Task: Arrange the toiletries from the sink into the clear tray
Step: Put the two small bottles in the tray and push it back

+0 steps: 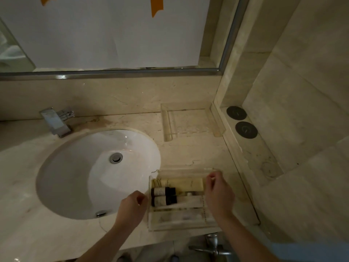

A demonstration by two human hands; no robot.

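faucet (56,121): chrome, squared, behind the basin on my left | mirror (113,31): above the backsplash, mostly covered by white sheet, orange tape (156,5) at top | two dark round discs (241,121): on the ledge to my right, one just beside the other | metal valve (213,246): under the counter edge

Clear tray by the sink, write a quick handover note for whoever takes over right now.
Left hand: loosely curled at the left wall of the clear tray, holding nothing visible.
Right hand: over the tray's right end, fingers pinched; any grip can't be told.
In the tray, lying flat: two dark bottles, a cream tube, pale packets.
The sink basin holds no toiletries.
Left: probably only straightening. A second clear tray sits behind.
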